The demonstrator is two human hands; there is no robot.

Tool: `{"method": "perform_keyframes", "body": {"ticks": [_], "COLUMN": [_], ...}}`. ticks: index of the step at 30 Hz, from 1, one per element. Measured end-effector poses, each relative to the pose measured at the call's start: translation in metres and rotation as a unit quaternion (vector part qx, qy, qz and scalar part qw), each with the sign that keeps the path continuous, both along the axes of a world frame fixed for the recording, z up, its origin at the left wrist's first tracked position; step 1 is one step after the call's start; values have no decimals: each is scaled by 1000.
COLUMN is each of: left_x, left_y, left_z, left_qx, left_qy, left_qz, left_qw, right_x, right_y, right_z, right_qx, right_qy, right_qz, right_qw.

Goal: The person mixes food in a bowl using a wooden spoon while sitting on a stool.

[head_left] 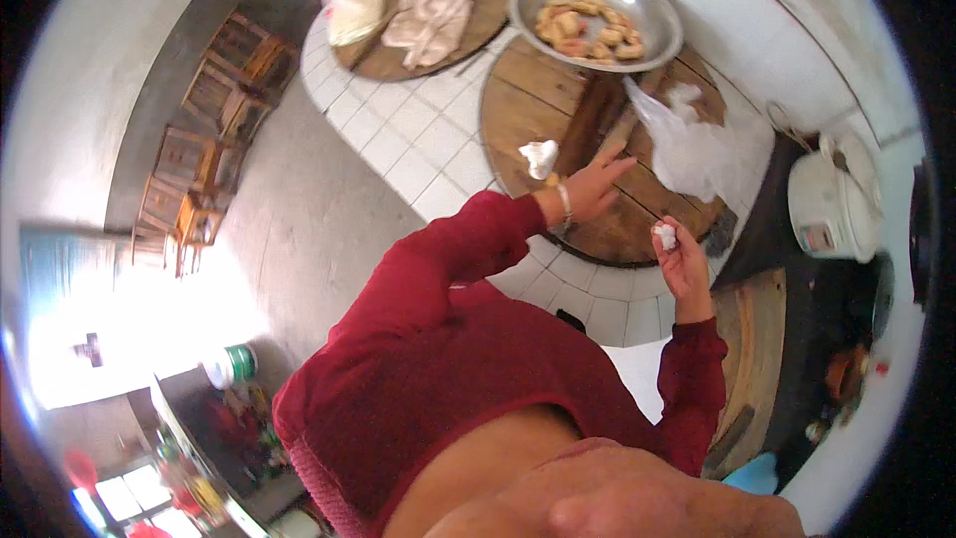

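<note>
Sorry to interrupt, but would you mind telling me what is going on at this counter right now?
A person in a red top stands at a white tiled counter. The left hand reaches out open over a round wooden lid, near a small white lump. The right hand pinches a small white piece. A clear plastic bag lies on the lid, and a metal bowl of pale food pieces sits beyond.

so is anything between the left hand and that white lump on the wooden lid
Nothing visible. The left hand reaches open over the round wooden lid, and the white lump lies just beside its fingers with bare wood between. The plastic bag sits off to the other side.
</note>
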State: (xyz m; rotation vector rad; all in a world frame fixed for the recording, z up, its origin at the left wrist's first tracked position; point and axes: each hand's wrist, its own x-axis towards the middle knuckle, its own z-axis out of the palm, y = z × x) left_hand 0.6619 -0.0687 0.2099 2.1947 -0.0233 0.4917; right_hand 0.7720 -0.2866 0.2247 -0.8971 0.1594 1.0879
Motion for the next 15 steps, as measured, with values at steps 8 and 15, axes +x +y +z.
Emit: {"method": "perform_keyframes", "body": {"ticks": [8,15], "left_x": [-273,-454], "left_y": [11,-72], "left_z": [-67,-79], "left_qx": [-138,-163], "left_qy": [209,299], "left_qz": [242,388], "left_qw": [937,856], "right_x": [-60,-189], "right_y": [84,169], "right_z": [6,-10], "right_qx": [17,9], "right_qy": [6,-4], "right_qz": [179,354], "right_qw": [984,935]}}
